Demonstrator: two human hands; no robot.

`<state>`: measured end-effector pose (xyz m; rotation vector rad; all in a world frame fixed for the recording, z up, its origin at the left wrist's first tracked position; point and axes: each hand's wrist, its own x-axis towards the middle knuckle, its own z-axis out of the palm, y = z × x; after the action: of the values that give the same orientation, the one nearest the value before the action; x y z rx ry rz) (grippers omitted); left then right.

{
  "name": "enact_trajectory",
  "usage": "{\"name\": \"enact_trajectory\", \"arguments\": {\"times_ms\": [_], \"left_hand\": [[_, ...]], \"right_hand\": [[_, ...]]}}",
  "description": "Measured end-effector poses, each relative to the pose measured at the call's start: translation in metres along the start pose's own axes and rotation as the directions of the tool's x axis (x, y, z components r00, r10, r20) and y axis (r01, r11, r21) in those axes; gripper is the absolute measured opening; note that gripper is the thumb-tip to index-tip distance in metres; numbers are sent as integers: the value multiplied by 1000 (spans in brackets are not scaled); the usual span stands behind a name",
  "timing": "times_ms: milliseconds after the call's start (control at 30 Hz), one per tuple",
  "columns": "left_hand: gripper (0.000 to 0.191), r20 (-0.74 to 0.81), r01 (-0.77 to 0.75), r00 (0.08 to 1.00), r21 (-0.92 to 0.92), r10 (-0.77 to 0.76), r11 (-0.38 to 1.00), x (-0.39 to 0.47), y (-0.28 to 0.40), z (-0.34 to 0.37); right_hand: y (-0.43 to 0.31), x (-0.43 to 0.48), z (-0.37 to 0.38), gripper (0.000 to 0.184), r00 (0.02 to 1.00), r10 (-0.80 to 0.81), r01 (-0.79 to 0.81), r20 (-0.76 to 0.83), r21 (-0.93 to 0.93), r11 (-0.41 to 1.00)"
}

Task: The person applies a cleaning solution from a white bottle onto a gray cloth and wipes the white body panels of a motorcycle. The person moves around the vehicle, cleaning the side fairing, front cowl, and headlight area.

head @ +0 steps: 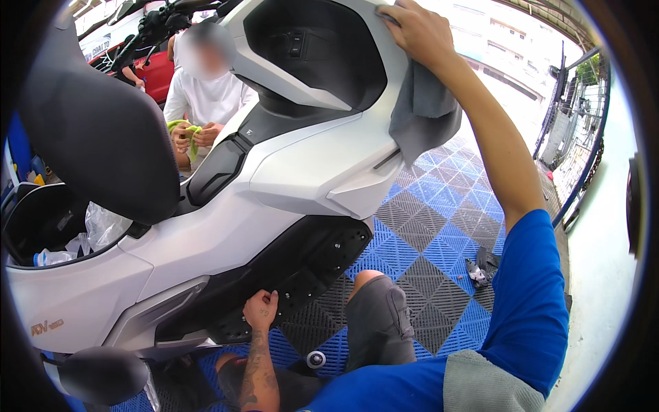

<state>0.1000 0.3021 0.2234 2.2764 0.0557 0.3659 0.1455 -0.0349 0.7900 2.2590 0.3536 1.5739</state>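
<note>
A white scooter [304, 170] stands before me with its black seat [103, 118] raised. High at its front, my right hand [419, 31] is closed on a grey microfibre cloth [425, 113], which hangs down over the front side panel. Lower down, my left hand [261, 310] rests with curled fingers at the black footboard [314, 257], which has several small bolts along it. The undersides of the left fingers are hidden. A second grey cloth [484, 381] lies at my waist.
Across the scooter sits a person in white [206, 95] with a lime-green cloth [193, 141] in both hands. Clear plastic bags [105, 226] lie in the underseat compartment [31, 211]. Interlocking floor tiles [412, 252] bear a small round object [315, 359] and dark scraps [481, 270]. A white wall [600, 288] stands right.
</note>
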Motion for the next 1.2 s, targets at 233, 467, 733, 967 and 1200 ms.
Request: {"name": "enact_trajectory", "arguments": {"times_ms": [233, 467, 733, 967, 1200], "left_hand": [[30, 3, -9, 1000, 4, 9, 1000, -1, 0, 2], [31, -3, -8, 1000, 13, 8, 1000, 1, 0, -5], [31, 17, -1, 1000, 29, 0, 1000, 1, 1, -6], [30, 8, 3, 1000, 8, -3, 1000, 2, 3, -4], [29, 16, -11, 1000, 0, 11, 1000, 2, 0, -5]], "right_hand": [[-9, 17, 2, 21, 999, -24, 23, -33, -37, 999], [-5, 12, 3, 19, 1000, -23, 24, 13, -79, 997], [-17, -8, -6, 19, 994, 105, -102, 38, -72, 992], [-28, 12, -1, 21, 992, 124, -123, 6, -61, 991], [-13, 10, 6, 21, 991, 77, -81, -105, -35, 996]]}}
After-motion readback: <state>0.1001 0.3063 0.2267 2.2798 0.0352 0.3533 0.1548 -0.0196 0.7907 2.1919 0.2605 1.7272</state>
